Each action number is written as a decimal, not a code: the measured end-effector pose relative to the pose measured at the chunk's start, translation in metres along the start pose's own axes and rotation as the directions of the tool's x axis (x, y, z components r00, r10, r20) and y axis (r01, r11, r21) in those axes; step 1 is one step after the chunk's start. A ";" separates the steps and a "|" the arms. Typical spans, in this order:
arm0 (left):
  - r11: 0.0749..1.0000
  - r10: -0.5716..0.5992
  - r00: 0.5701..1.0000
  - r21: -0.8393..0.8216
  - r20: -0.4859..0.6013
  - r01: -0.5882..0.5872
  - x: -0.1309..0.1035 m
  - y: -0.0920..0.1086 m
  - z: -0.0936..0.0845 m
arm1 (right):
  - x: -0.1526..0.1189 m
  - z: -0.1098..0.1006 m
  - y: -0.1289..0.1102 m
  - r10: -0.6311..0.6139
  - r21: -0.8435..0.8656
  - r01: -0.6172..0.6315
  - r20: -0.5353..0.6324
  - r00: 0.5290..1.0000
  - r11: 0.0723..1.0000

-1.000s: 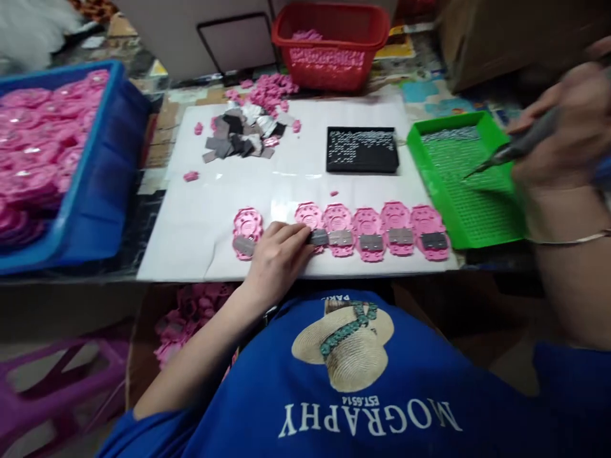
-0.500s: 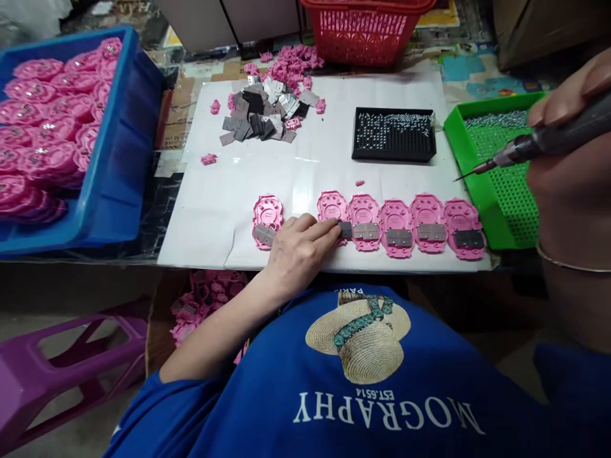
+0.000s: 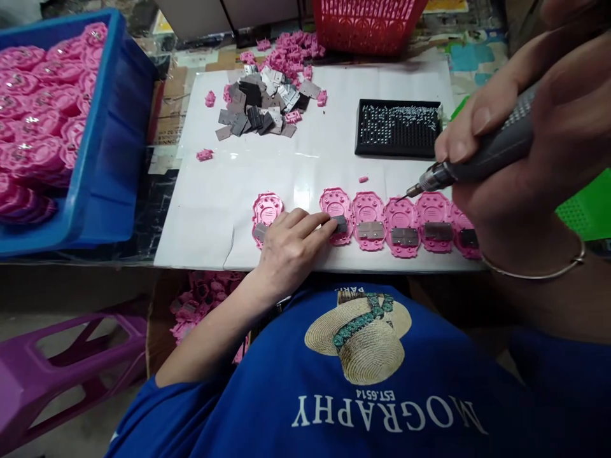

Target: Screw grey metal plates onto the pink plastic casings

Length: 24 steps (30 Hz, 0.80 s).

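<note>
My left hand (image 3: 293, 245) rests on the white sheet, its fingertips pressing a small dark metal plate (image 3: 340, 224) against a pink plastic casing (image 3: 335, 202). Under that palm another pink casing (image 3: 267, 207) with a plate is partly covered. In my right hand (image 3: 515, 140) is a grey electric screwdriver (image 3: 491, 152), gripped with fingers wrapped round it. Its thin bit points down left, over the row of casings. Several casings, such as this pink one (image 3: 368, 207), carry metal plates with screws; my right hand hides part of the rightmost casing.
A black screw tray (image 3: 398, 152) stands behind the row. Metal plates (image 3: 258, 105) and small pink parts (image 3: 291, 51) are heaped at the back. The blue crate (image 3: 102, 159) of pink pieces is left, the red basket (image 3: 370, 28) behind, the green tray (image 3: 582, 207) right.
My right hand has brought the screwdriver left and inward, from beside the green tray to over the casings. My left hand remains at the same casing, with only a slight shift.
</note>
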<state>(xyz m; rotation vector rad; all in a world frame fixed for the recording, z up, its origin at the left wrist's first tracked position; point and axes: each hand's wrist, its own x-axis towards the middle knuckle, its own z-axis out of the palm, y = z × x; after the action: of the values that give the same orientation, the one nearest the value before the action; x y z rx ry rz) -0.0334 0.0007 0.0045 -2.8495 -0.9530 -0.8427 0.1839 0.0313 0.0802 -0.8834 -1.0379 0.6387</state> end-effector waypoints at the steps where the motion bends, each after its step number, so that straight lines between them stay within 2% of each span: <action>1: 1.000 0.004 1.000 0.006 0.011 -0.004 0.000 0.000 0.000 | -0.002 0.004 0.002 -0.084 0.028 0.084 -0.007 0.996 0.996; 3: 1.000 0.007 0.999 0.012 0.039 -0.007 0.001 0.000 0.000 | -0.006 0.008 0.005 -0.184 0.061 0.181 0.029 0.983 0.981; 7: 0.999 0.018 0.998 0.033 0.062 -0.020 0.002 0.002 0.003 | -0.015 0.012 0.004 -0.123 0.102 0.107 0.166 0.978 0.989; 10: 0.998 0.044 0.998 0.051 0.041 -0.046 0.003 0.002 0.004 | -0.021 0.016 0.002 -0.053 0.124 0.027 0.212 0.976 0.992; 16: 0.995 0.073 0.996 0.065 0.044 -0.075 0.004 0.001 0.003 | -0.021 0.024 0.001 -0.073 0.094 0.052 0.235 0.969 0.994; 24: 0.988 0.097 0.994 0.115 0.055 -0.103 0.005 0.003 0.004 | -0.022 0.027 0.014 -0.153 0.263 0.091 0.228 0.962 0.961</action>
<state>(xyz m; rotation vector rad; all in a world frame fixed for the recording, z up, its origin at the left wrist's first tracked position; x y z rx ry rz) -0.0271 0.0015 0.0042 -2.8024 -0.8259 -0.6857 0.1496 0.0295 0.0648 -0.5226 -1.1943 0.7687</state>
